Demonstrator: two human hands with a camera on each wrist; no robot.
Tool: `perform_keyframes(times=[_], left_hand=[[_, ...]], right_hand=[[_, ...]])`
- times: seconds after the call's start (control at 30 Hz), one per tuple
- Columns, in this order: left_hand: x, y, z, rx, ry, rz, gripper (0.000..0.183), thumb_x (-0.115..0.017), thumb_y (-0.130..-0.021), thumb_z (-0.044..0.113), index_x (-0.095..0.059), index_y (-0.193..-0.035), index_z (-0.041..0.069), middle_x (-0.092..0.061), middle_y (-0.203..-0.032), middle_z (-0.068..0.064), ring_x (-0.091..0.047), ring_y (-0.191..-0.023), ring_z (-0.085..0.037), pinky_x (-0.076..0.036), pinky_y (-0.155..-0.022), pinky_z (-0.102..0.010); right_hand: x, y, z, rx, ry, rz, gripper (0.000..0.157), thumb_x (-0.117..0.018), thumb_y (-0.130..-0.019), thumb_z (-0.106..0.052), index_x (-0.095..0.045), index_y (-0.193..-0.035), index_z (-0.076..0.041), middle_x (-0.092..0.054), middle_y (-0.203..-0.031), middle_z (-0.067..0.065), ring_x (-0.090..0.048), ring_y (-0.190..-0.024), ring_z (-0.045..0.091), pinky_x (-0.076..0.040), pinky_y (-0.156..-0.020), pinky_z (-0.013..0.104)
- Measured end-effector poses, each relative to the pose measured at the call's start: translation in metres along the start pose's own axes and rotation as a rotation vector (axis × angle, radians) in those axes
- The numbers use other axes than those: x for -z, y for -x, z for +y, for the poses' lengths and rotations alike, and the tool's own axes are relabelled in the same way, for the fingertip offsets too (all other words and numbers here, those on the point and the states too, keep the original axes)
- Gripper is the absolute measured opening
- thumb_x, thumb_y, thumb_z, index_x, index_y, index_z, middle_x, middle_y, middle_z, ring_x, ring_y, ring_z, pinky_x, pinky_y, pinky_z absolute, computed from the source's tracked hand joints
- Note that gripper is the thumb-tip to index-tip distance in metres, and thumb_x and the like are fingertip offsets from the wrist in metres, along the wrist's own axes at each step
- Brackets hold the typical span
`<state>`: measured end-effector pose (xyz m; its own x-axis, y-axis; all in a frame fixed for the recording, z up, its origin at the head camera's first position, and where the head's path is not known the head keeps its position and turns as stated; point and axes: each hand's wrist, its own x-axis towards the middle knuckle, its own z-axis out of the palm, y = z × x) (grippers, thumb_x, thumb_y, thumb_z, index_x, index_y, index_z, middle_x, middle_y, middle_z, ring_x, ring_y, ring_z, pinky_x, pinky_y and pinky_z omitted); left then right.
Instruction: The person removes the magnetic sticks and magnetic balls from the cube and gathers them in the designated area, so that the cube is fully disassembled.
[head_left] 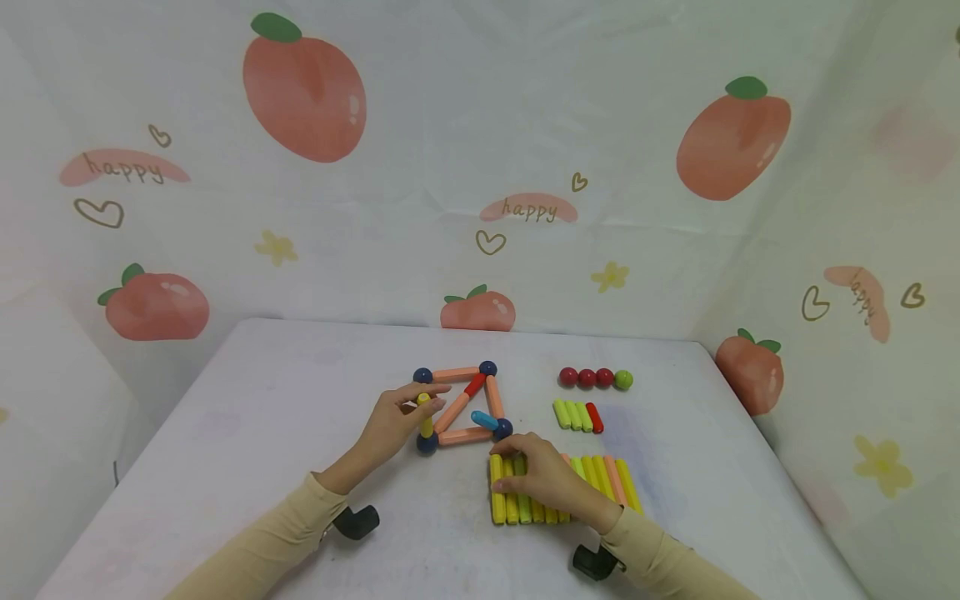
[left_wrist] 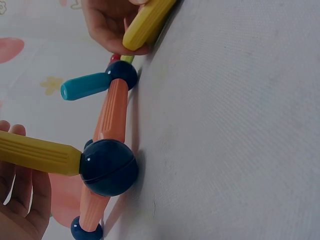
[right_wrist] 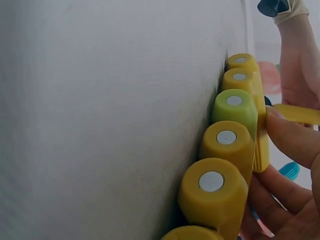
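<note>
My left hand (head_left: 393,425) holds a yellow magnetic stick (head_left: 425,417) upright on a dark blue ball (left_wrist: 109,167), the near left corner of a flat frame. Salmon sticks (head_left: 465,436) and dark blue balls make up this frame, with a red piece (head_left: 475,385) along its diagonal. From the near right ball (head_left: 503,429) a teal stick (head_left: 484,419) rises at a slant. My right hand (head_left: 543,475) pinches a yellow stick (head_left: 497,490) at the left end of a row, thumb on one side and fingers at its far end. That hand covers part of the row.
Sticks in yellow, green and salmon (head_left: 617,482) continue the row under and beyond my right hand. Behind it lie three light green sticks (head_left: 573,415) and a red one (head_left: 594,417). Farther back are three dark red balls (head_left: 587,378) and a green ball (head_left: 623,380).
</note>
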<state>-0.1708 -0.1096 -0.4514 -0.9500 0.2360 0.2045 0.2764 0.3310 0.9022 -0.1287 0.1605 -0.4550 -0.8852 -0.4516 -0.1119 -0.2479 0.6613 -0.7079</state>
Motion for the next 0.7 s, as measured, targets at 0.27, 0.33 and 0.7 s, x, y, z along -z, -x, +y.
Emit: perform_keyframes(times=[0.27,0.33,0.7], left_hand=[[0.0006,0.0014,0.0011,-0.007,0.000,-0.002,0.032,-0.065,-0.095,0.036,-0.070,-0.123,0.020,-0.070,-0.125,-0.010,-0.058,-0.104,-0.014,-0.049,-0.082,-0.024],[0.0006,0.0015,0.0012,-0.009,-0.001,-0.002,0.031,-0.065,-0.095,0.036,-0.071,-0.122,0.021,-0.070,-0.125,-0.009,-0.058,-0.104,-0.014,-0.049,-0.082,-0.024],[0.0005,0.0016,0.0012,-0.005,-0.005,-0.005,0.031,-0.065,-0.095,0.037,-0.071,-0.122,0.022,-0.070,-0.125,-0.009,-0.058,-0.106,-0.015,-0.050,-0.084,-0.025]], right_hand=[[0.0010,-0.0015,0.0006,-0.027,-0.026,-0.026,0.042,-0.078,-0.085,-0.032,-0.065,-0.122,-0.017,-0.065,-0.117,-0.001,-0.054,-0.108,0.017,-0.048,-0.100,0.047],[0.0012,-0.0018,0.0008,-0.026,-0.032,-0.028,0.041,-0.078,-0.085,-0.032,-0.065,-0.121,-0.016,-0.065,-0.117,0.000,-0.054,-0.108,0.017,-0.048,-0.100,0.048],[0.0012,-0.0033,0.0034,0.001,0.015,-0.039,0.037,-0.076,-0.086,-0.033,-0.066,-0.118,-0.017,-0.062,-0.117,0.000,-0.049,-0.109,0.017,-0.048,-0.099,0.046]])
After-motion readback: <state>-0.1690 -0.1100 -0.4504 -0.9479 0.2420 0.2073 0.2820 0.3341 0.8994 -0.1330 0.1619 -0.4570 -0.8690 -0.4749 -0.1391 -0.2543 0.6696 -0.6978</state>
